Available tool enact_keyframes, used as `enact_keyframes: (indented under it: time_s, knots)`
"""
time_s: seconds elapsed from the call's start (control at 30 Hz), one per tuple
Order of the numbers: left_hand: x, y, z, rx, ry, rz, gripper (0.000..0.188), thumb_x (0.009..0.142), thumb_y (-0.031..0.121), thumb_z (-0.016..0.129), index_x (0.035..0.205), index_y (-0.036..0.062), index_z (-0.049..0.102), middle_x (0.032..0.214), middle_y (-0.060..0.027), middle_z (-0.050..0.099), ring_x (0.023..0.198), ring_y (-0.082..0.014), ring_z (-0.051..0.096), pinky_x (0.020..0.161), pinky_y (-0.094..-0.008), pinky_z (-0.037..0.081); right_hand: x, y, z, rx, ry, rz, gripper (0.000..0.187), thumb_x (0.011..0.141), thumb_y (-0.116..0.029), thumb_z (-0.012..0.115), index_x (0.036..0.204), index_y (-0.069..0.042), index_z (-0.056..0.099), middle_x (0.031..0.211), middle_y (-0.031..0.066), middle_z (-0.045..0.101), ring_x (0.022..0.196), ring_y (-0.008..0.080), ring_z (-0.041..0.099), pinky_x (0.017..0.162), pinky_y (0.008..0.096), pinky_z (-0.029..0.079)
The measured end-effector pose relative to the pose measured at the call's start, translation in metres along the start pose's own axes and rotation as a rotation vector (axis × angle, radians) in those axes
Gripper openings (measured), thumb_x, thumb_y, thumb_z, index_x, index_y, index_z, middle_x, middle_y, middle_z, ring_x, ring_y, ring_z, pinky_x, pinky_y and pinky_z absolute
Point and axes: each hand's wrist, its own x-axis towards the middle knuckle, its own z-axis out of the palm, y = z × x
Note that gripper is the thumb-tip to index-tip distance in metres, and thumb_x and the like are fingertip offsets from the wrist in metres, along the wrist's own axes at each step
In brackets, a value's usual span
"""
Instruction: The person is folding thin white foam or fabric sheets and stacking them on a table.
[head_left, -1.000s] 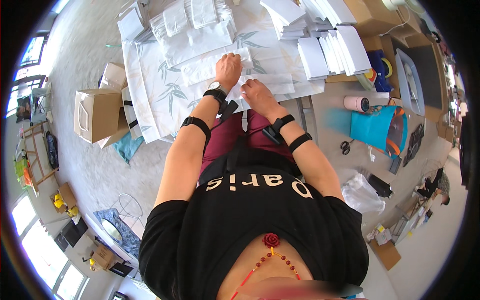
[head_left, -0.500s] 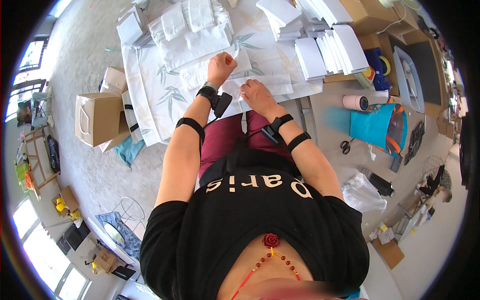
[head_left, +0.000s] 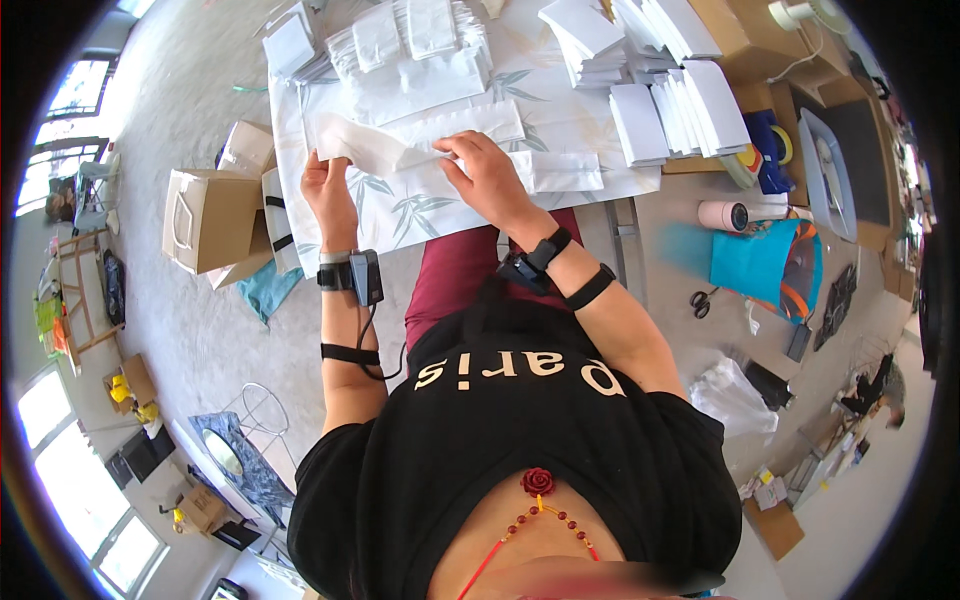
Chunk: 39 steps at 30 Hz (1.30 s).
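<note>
A thin white paper bag is stretched between my hands, lifted and slightly bent above the near part of the table. My left hand pinches its left end, fingers closed and pointing away from me. At the bag's right end my right hand grips the edge between thumb and fingers, though the contact is partly hidden. Just beyond lies a flat white strip-like bag. Another flat white bag rests to the right of my right hand, by the table's near edge.
A patterned white cloth covers the table. Overlapping white bags lie at the back, with white stacks at the right and a small stack far left. Cardboard boxes stand left; a blue bag and scissors are right.
My left hand has moved left and nearer, and now holds up the end of a white bag. My right hand has shifted slightly left and farther away. The view has shifted a little.
</note>
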Motion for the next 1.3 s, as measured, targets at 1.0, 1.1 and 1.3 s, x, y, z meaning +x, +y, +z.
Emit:
enact_keyframes:
  time_s: [1.0,1.1,1.3]
  knots:
    - [-0.049,-0.07,0.063,1.058,-0.408,0.457,0.009,0.084,0.009,0.071,0.088,0.0047,0.065,0.083,-0.0092,0.067,0.08,-0.0283,0.068,0.071,-0.0389,0.054,-0.063,0.045,0.023,0.052,0.103,0.433,0.014,0.093,-0.009,0.068,0.102,0.002,0.071,0.087,0.0194,0.075,0.08,0.0325,0.076,0.071,0.0377,0.058]
    - [-0.047,-0.069,0.057,1.023,-0.374,0.462,0.01,0.083,0.011,0.07,0.084,0.0054,0.062,0.08,-0.0099,0.064,0.079,-0.0317,0.065,0.071,-0.0428,0.052,-0.066,0.051,0.025,0.036,0.098,0.473,0.015,0.093,-0.01,0.068,0.101,0.002,0.071,0.084,0.0188,0.075,0.078,0.0312,0.076,0.07,0.0376,0.058]
    - [-0.049,-0.07,0.034,0.882,-0.143,0.342,0.01,0.084,0.006,0.073,0.089,0.0047,0.065,0.083,-0.0091,0.065,0.075,-0.0259,0.065,0.069,-0.0375,0.053,-0.074,0.062,0.029,0.023,0.15,0.504,0.015,0.093,-0.011,0.067,0.097,0.002,0.071,0.08,0.0176,0.075,0.072,0.0289,0.075,0.069,0.0364,0.057]
